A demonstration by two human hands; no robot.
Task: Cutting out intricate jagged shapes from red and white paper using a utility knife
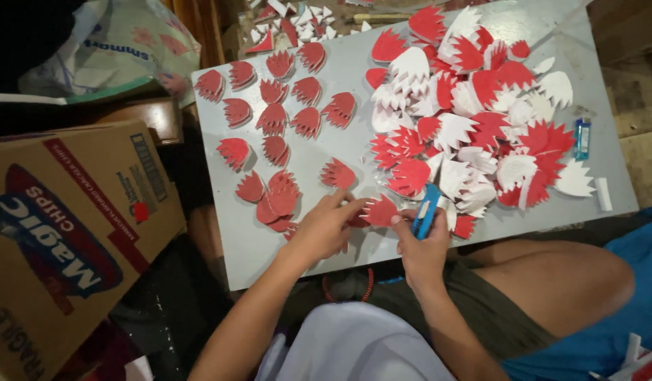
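Note:
My left hand (324, 227) pinches a red jagged-edged cutout (379, 210) at the near edge of a grey board (354, 134). My right hand (419, 247) grips a blue tube-like tool (427, 209) whose tip points at the same cutout. Just left of my left hand lies a small stack of red cutouts (275, 201).
A big heap of red and white jagged cutouts (474, 106) covers the board's right half; single red pieces (283, 106) are spread on its left. A cardboard box (64, 233) stands at the left. A small blue-capped item (582, 137) and a white stick (603, 194) lie at the right edge.

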